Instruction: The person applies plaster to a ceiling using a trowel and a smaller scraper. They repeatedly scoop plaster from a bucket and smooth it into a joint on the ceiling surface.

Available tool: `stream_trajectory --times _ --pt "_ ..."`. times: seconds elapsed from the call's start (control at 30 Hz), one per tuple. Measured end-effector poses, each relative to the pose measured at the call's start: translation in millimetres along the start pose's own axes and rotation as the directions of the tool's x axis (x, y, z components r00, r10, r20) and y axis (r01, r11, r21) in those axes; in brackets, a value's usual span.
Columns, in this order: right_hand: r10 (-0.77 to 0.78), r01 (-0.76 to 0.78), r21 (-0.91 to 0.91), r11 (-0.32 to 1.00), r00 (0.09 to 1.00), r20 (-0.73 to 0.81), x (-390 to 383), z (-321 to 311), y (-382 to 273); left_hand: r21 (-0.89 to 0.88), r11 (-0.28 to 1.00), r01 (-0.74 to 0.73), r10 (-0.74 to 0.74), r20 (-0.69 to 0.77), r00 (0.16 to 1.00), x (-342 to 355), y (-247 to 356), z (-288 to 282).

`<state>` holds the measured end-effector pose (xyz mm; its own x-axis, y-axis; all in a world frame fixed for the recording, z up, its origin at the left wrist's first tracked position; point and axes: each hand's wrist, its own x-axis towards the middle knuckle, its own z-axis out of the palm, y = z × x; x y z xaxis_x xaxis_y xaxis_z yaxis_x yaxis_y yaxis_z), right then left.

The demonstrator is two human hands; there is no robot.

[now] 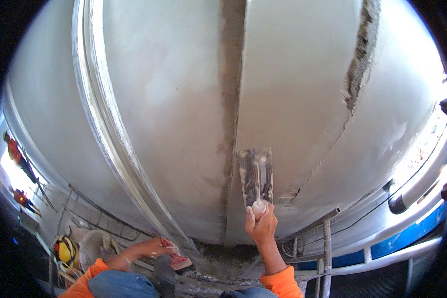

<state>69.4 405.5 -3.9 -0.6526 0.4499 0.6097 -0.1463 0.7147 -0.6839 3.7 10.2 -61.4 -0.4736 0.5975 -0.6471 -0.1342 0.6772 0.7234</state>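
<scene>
A steel plastering trowel point(256, 174), smeared with pale plaster, lies with its blade against the smooth grey wall point(293, 89). My right hand point(262, 224) is wrapped round its handle, just right of a dark vertical recess point(229, 74) in the wall. To the lower left, my left hand point(154, 247) is closed on a red-and-white tool point(178, 259) with a flat, reddish lower part; its exact kind I cannot make out. Both my sleeves are orange. From the trowel's right side, a ragged crack point(320, 164) climbs to a rough, unfinished strip point(361, 59).
Scaffold pipes point(327, 248) stand at the lower right, beside a blue panel point(409, 226). A pale metal channel point(104, 109) runs down the wall at left. Below it sit a yellow helmet point(66, 251) and sacks point(92, 246). Two people in orange point(16, 151) are far left.
</scene>
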Motion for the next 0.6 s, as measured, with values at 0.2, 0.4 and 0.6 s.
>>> stream_trajectory --times 0.2,0.4,0.6 --pt "0.014 0.014 -0.167 0.986 0.987 0.163 -121.7 -20.1 47.7 -0.094 0.962 -0.257 0.263 0.059 0.963 3.4 -18.1 -4.0" --pt "0.513 -0.498 -0.147 0.855 0.853 0.095 -242.0 -61.9 41.2 0.11 0.984 -0.141 0.152 -0.101 0.983 -15.0 -3.4 -8.3" --pt "0.554 -0.543 -0.217 0.811 0.833 -0.014 -268.6 -90.8 70.4 0.156 0.987 -0.035 0.071 -0.226 0.972 -35.4 27.5 -17.4"
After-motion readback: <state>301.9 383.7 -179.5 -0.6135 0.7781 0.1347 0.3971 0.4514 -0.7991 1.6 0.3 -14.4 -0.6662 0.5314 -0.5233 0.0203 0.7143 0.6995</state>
